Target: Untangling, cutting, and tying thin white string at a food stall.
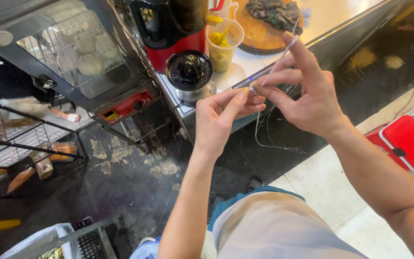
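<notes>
My left hand [224,115] and my right hand [303,91] meet in front of me above the floor, fingertips nearly touching. Both pinch a thin white thread [259,125]. The thread runs up over my right index finger and hangs down in a loose tangle below the hands. My left thumb and forefinger nip the thread's end near the right thumb. My lap in pale cloth [274,230] shows at the bottom.
A glass-fronted warmer cabinet [80,57] stands at the upper left. A juicer [190,74], a plastic cup of yellow pieces [222,45] and a wooden board [264,31] sit on the steel counter. A wire rack [20,144] is at left, a red box [408,144] at right.
</notes>
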